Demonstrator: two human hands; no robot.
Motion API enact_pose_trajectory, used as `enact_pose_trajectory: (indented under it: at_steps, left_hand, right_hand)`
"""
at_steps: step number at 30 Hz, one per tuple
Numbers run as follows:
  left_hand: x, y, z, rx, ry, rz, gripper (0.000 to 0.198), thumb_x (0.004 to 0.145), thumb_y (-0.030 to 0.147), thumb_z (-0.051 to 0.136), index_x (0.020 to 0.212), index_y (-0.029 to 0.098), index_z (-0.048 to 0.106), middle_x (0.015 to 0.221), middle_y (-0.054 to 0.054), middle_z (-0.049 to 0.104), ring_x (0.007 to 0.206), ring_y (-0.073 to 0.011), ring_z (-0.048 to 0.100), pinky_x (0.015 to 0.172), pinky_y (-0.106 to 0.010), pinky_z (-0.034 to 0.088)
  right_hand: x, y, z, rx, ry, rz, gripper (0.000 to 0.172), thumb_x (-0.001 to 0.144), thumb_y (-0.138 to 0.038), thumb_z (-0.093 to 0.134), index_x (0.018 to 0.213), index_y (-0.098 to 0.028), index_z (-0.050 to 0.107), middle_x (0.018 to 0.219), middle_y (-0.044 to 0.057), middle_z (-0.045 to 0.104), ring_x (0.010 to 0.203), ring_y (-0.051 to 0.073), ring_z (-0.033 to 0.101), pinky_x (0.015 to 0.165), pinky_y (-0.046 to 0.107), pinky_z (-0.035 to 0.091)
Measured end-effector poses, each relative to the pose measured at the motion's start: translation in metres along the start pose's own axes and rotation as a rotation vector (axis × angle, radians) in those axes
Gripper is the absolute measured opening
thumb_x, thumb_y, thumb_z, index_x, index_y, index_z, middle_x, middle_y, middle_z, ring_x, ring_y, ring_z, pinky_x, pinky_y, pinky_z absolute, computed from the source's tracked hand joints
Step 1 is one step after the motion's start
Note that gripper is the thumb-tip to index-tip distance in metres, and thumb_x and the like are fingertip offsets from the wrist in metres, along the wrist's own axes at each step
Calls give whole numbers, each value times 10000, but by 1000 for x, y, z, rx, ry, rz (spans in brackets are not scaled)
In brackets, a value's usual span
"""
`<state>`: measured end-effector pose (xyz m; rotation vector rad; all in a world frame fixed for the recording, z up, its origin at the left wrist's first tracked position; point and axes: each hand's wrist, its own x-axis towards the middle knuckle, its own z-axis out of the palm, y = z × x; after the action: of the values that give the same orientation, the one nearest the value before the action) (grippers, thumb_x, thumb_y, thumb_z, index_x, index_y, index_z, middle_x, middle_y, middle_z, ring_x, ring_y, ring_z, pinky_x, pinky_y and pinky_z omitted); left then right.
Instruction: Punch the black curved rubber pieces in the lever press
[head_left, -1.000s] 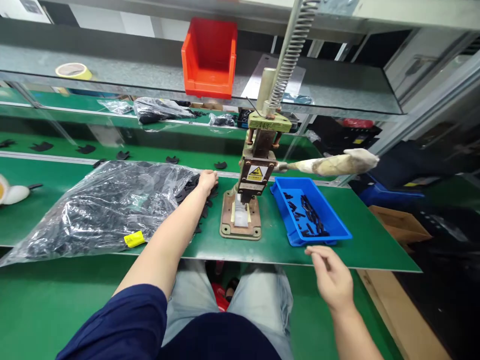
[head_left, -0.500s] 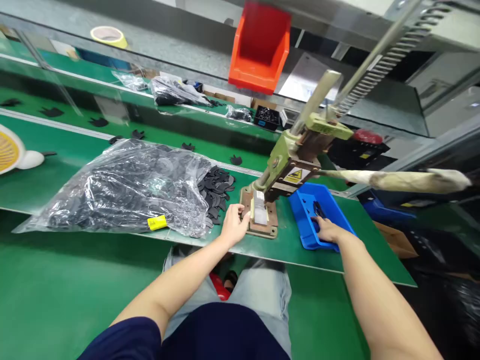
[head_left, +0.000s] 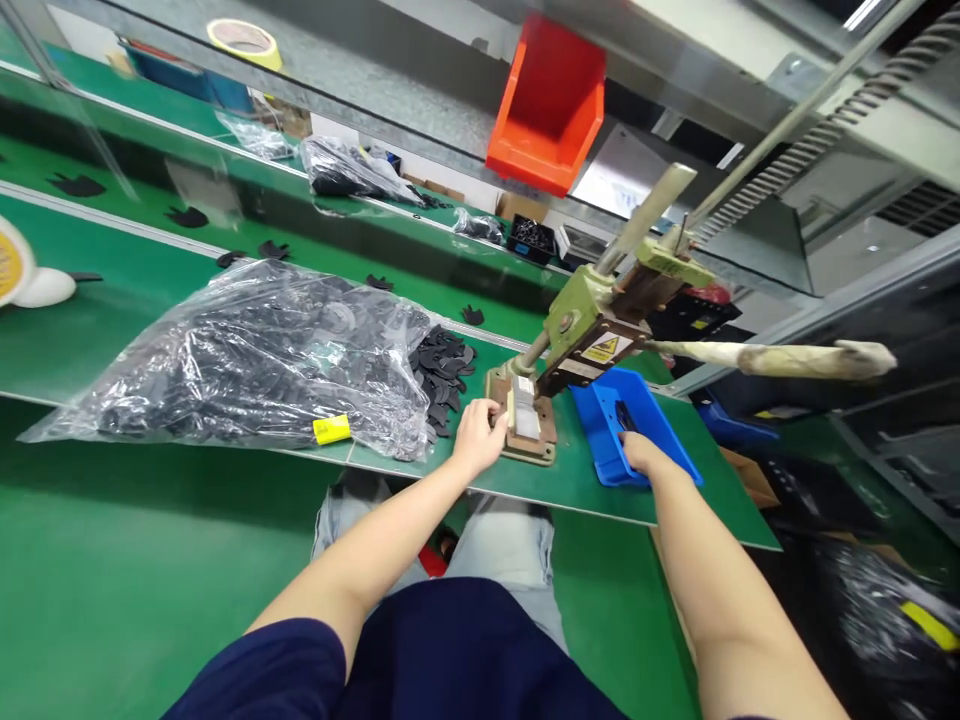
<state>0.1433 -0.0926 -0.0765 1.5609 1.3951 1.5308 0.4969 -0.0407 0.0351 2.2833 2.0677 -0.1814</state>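
Observation:
My left hand (head_left: 480,438) rests at the left edge of the hand press's base plate (head_left: 496,388), its fingers loosely curled and the thumb apart from them. Nothing shows between them. A pale metal block with a label (head_left: 526,418) sits on that base, right of my thumb. My right hand (head_left: 645,455) reaches into a blue bin (head_left: 679,440), fingers pointing down and drawn together. Dark parts (head_left: 623,414) lie by its fingertips; what the fingers hold is hidden. The green press (head_left: 581,310) stands between the hands, its wrapped lever (head_left: 810,360) sticking out to the right.
A large clear bag (head_left: 292,360) of black flat parts lies on the left of the bench, with loose black pieces (head_left: 442,365) spilling beside it. Behind runs a green strip carrying scattered black parts (head_left: 187,217). An orange bin (head_left: 547,110) hangs above, near a tape roll (head_left: 244,42).
The view has shifted a little. My right hand has drawn in toward the near left part of the blue bin, its fingers closer together. My left hand stays at the press base.

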Motion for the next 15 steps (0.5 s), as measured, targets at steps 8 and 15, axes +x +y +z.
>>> enact_pose_trajectory:
  at_steps: [8, 15]
  left_hand:
    - [0, -1, -2, 22, -5, -18, 158, 1020, 358, 662, 1056, 209, 625, 1051, -93, 662, 973, -234, 647, 897, -393, 529]
    - [-3, -3, -2, 17, 68, -82, 249, 1014, 433, 688, 1105, 208, 635, 1076, -73, 661, 961, -194, 659, 864, -330, 529]
  right_hand:
    - [-23, 24, -7, 232, 144, 108, 476, 1003, -575, 618, 1242, -175, 716, 1293, 142, 744, 1226, 264, 699, 1086, 468, 574]
    - [-36, 16, 3, 664, 361, -139, 531, 1026, -513, 417, 1425, -174, 512, 1223, 171, 726, 1064, 264, 694, 987, 424, 548]
